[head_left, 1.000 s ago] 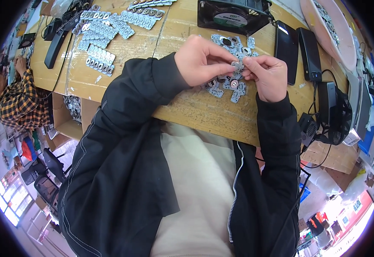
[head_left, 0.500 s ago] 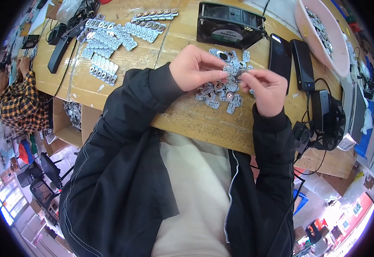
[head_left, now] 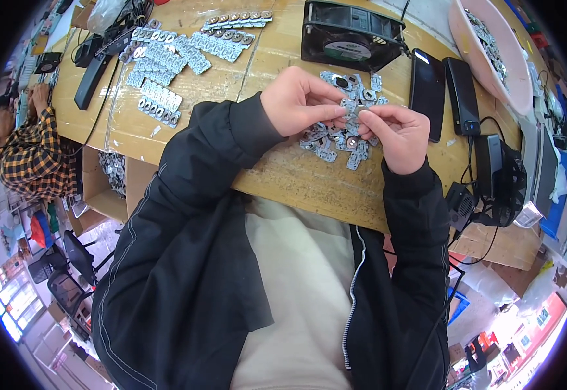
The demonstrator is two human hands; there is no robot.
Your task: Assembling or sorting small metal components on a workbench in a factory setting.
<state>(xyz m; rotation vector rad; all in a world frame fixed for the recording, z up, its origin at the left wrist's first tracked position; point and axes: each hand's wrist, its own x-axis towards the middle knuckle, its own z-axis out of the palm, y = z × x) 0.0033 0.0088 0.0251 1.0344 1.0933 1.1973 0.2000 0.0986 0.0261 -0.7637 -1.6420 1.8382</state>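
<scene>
My left hand (head_left: 302, 107) pinches a small silvery circuit board (head_left: 348, 104) between thumb and fingertips. Close beside it, my right hand (head_left: 400, 133) grips a small round grey disc (head_left: 360, 111) between thumb and index finger, at the edge of that board. Whether the disc touches the board I cannot tell. Beneath both hands spreads a loose pile of similar circuit boards (head_left: 324, 152), some bearing round parts. Farther left, strips of joined boards with round discs (head_left: 160, 112) lie in overlapping rows on the wooden table (head_left: 296, 188).
A black box fan (head_left: 345, 39) stands behind the pile. Right of it lie a black phone (head_left: 428, 94) and a black power bank (head_left: 460, 94) with a cable. A pink basin (head_left: 491, 58) holds many metal pieces. At far left sits another person (head_left: 33, 153) near a cardboard box (head_left: 101, 195).
The disc in my right hand has turned and now shows more of its flat face. Both hands stay close together over the pile; the whole view has shifted slightly.
</scene>
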